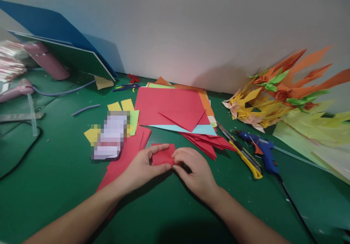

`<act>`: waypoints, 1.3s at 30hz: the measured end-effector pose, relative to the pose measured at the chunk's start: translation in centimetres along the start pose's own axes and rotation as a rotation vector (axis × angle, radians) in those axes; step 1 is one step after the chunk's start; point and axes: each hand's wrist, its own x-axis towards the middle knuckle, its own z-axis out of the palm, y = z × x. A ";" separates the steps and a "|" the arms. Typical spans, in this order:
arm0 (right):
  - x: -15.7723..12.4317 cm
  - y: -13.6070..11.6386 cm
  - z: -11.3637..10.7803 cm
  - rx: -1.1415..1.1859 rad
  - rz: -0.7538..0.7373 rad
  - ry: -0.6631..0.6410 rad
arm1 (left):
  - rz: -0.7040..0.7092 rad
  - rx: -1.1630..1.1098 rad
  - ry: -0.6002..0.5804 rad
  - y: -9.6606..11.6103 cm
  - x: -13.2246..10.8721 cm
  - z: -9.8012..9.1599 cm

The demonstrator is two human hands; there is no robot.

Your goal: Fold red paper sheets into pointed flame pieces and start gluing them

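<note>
A small folded piece of red paper [163, 155] lies on the green table [54, 178] just in front of me. My left hand [143, 167] pinches its left and lower edge between thumb and forefinger. My right hand [195, 171] grips its right edge with curled fingers. Both hands meet at the paper's lower right corner.
Behind the hands lies a stack of red and coloured paper sheets [175, 107], with red folded pieces [207, 142] and red sheets [128, 153] beside it. A yellow utility knife [246, 158] and blue glue gun [262, 151] lie at right. Orange and yellow paper flowers [279, 94] lean on the wall. Boards [68, 50] stand at left.
</note>
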 end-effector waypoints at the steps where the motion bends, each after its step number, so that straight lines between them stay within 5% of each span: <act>1: 0.0 0.0 0.0 0.003 0.019 0.023 | 0.006 -0.018 -0.012 0.0 0.0 -0.1; 6: -0.1 0.3 0.0 0.054 0.082 0.147 | 0.023 -0.111 -0.082 -0.2 0.0 -0.4; 11: -0.2 0.5 -0.1 0.155 0.162 0.223 | 0.235 -0.078 -0.050 -0.8 0.3 -0.4; 28: 0.2 0.7 -0.2 0.578 0.382 0.163 | 0.418 0.270 0.141 -1.4 0.3 -0.6; 35: 0.4 0.8 -0.5 0.722 0.583 0.189 | 0.704 0.340 0.465 -0.8 0.8 -1.3; 39: 0.4 1.0 -0.4 0.683 0.601 0.254 | 0.612 0.237 0.332 -0.6 1.0 -1.7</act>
